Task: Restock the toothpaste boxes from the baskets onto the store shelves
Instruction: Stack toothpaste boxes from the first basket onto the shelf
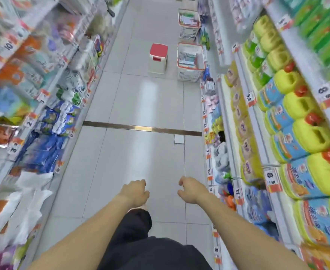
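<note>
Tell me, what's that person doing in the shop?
A person is in a shop aisle between full shelves, with both arms stretched out in front. The left hand and the right hand hold nothing; their fingers hang loosely curled. Farther down the aisle, two white baskets stand on the floor by the right shelves, the nearer basket and the farther basket, both with packages inside. A red-topped stool stands beside the nearer one. Nothing is being restocked yet.

Shelf goods [43, 117] blurred — basket contents [187, 59] too small.
</note>
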`<action>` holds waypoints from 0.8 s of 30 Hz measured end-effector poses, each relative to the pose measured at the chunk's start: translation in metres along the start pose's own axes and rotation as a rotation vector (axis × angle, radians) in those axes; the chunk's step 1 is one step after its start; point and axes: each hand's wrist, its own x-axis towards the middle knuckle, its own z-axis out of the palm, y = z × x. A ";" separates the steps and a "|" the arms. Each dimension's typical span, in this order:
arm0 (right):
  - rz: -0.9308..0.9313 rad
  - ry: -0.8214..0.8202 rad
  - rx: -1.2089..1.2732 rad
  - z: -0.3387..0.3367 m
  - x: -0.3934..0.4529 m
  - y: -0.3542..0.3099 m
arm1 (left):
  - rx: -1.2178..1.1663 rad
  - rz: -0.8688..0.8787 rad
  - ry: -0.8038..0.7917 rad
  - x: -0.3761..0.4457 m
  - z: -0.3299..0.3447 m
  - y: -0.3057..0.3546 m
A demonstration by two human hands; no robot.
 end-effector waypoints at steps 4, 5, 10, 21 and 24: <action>0.004 0.042 0.001 -0.093 0.069 -0.021 | 0.054 0.050 0.008 0.077 -0.103 0.000; 0.002 0.057 0.014 -0.114 0.088 -0.026 | 0.066 0.053 0.010 0.098 -0.128 0.000; 0.003 0.027 0.028 -0.199 0.189 -0.037 | 0.066 0.058 -0.008 0.208 -0.226 0.008; -0.024 -0.016 0.070 -0.438 0.432 -0.035 | 0.027 -0.059 -0.008 0.430 -0.453 0.027; -0.018 -0.010 0.049 -0.497 0.491 -0.039 | 0.012 -0.083 -0.060 0.482 -0.509 0.022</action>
